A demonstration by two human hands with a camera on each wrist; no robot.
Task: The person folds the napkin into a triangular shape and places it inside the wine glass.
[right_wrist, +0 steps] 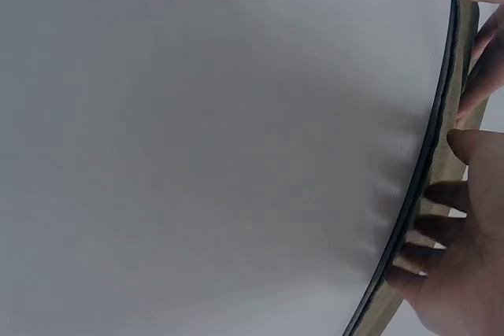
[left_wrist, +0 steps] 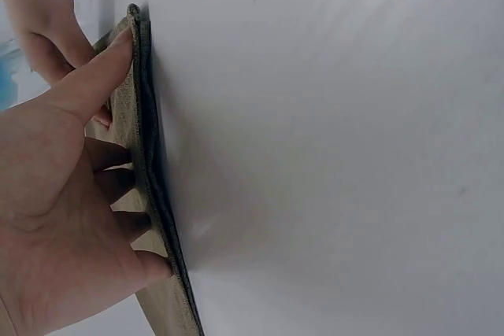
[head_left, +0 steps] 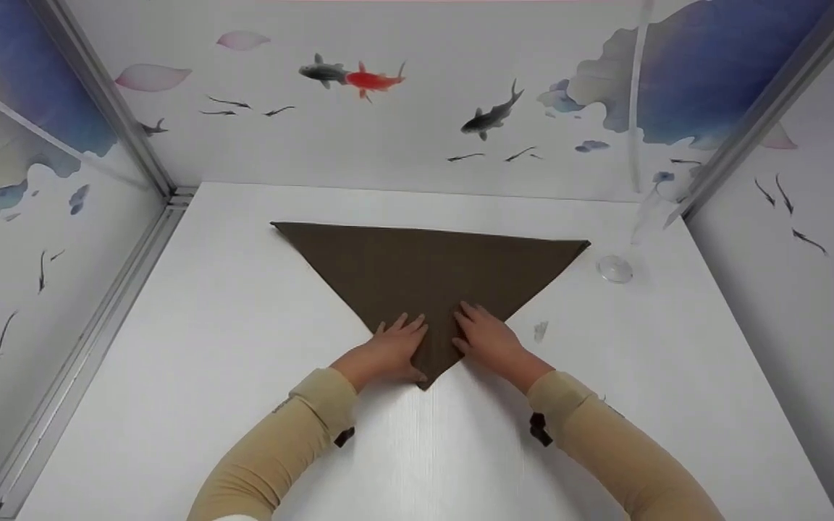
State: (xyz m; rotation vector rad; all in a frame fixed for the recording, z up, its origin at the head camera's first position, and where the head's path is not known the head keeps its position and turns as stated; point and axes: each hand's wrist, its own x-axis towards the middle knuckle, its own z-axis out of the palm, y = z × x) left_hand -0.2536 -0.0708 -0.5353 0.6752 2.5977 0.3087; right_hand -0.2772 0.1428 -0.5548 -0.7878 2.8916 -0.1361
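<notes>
A dark brown cloth [head_left: 424, 268], folded into a triangle, lies flat on the white table with its long edge at the far side and a corner towards me. My left hand [head_left: 392, 351] rests on its left slanting edge near that corner, fingers spread and thumb close to the tip. On the opposite slanting edge, my right hand [head_left: 493, 340] touches the cloth with extended fingers. Stacked layers show along the cloth's edge [left_wrist: 146, 116] in the left wrist view. The right wrist view has the fingertips of the right hand [right_wrist: 465, 249] on the cloth's border [right_wrist: 449, 163].
A clear round disc [head_left: 615, 269] is on the table right of the cloth, with a small translucent piece [head_left: 540, 331] nearer to me. White panels printed with fish [head_left: 489, 116] and petals enclose the table [head_left: 243, 376] at the back and both sides.
</notes>
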